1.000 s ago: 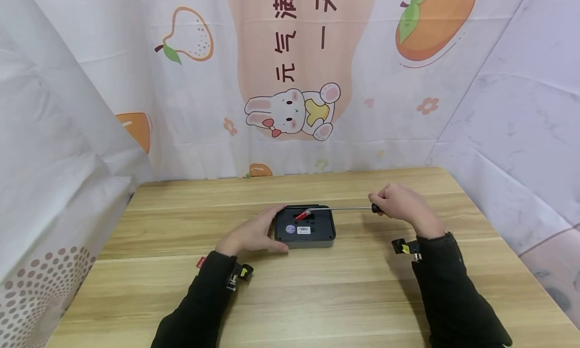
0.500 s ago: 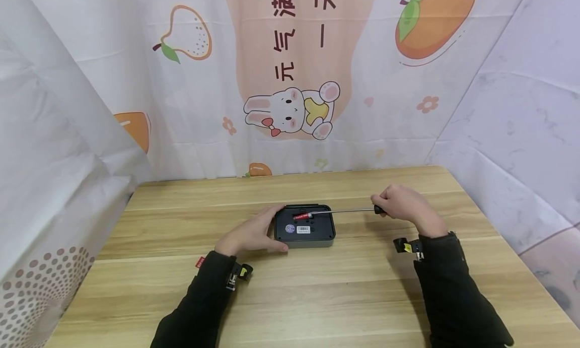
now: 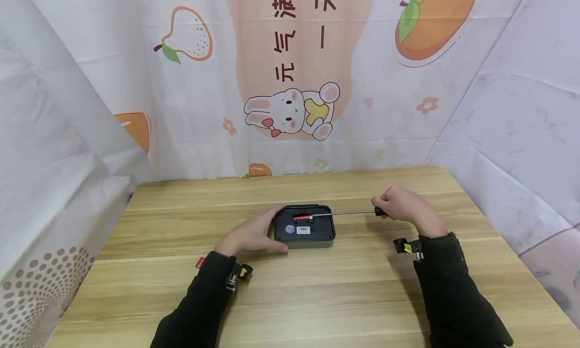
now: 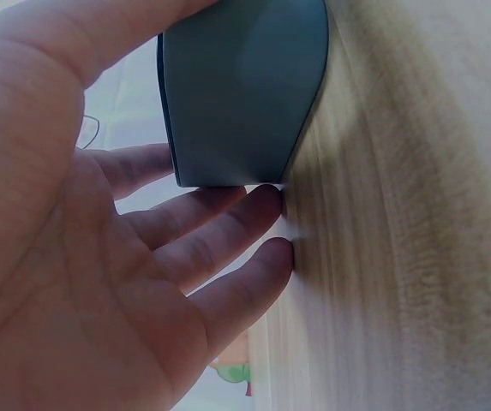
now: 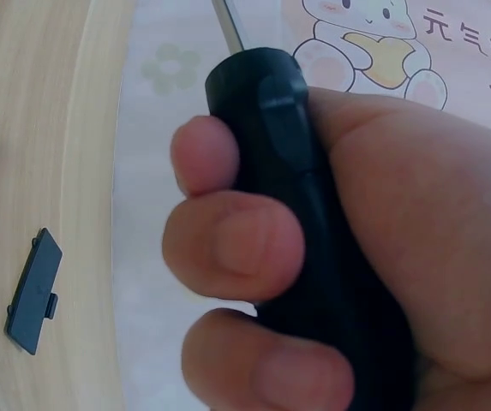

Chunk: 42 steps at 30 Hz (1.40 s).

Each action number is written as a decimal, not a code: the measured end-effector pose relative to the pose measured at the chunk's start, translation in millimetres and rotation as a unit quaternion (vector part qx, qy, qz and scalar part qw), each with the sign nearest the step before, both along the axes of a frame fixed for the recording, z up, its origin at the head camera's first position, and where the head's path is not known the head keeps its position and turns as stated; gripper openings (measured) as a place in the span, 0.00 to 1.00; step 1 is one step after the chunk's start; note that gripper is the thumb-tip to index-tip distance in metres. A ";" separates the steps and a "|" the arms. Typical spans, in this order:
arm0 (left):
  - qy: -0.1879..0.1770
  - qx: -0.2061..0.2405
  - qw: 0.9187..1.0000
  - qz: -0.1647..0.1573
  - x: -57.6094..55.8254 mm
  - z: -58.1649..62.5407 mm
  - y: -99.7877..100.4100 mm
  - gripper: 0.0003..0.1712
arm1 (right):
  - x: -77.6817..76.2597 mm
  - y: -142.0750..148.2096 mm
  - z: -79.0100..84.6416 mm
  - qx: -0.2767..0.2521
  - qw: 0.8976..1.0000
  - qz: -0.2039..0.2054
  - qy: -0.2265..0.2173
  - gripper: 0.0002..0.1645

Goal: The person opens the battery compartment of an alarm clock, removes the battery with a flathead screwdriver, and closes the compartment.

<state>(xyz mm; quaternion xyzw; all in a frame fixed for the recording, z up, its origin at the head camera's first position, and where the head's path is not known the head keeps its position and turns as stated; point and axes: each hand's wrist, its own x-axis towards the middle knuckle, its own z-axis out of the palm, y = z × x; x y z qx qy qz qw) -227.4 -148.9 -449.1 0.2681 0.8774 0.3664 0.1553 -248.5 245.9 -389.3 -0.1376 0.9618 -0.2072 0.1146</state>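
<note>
A dark, flat box-shaped device (image 3: pixel 321 232) lies on the table with its labelled side up. My left hand (image 3: pixel 256 232) grips its left end, thumb along the near side and fingers at the end wall; the left wrist view shows the grey-green device side (image 4: pixel 241 94) against them. A red battery (image 3: pixel 301 217) sits in the slot of the device. My right hand (image 3: pixel 405 207) grips the black handle of a screwdriver (image 3: pixel 349 213), fingers wrapped round the handle (image 5: pixel 305 231). The screwdriver's thin shaft reaches left, its tip right at the battery's right end.
A small black cover with tabs (image 5: pixel 33 291) lies on the table in the right wrist view. Beside the left sleeve shows a small red piece (image 3: pixel 200 262) with white marks. The wooden table (image 3: pixel 317 297) ends at a printed curtain (image 3: pixel 204 111).
The battery has gone from slanted to level along the slot. The screwdriver tip has moved slightly nearer and right with it, and my right hand a little right. My left hand stays put.
</note>
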 end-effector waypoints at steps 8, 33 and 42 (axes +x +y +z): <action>0.002 0.002 1.000 -0.003 0.0 -0.3 0.9 0.65 | -1.1 3.8 1.3 0.002 1.000 -0.004 -0.010 0.31; 0.003 0.006 1.000 -0.008 2.6 -0.6 -0.2 0.65 | -1.9 -3.0 -11.1 -0.013 0.999 0.038 -0.031 0.19; 0.008 0.010 1.000 -0.009 1.3 -1.7 -0.5 0.65 | -2.5 -4.6 -14.4 -0.009 0.999 0.032 -0.043 0.17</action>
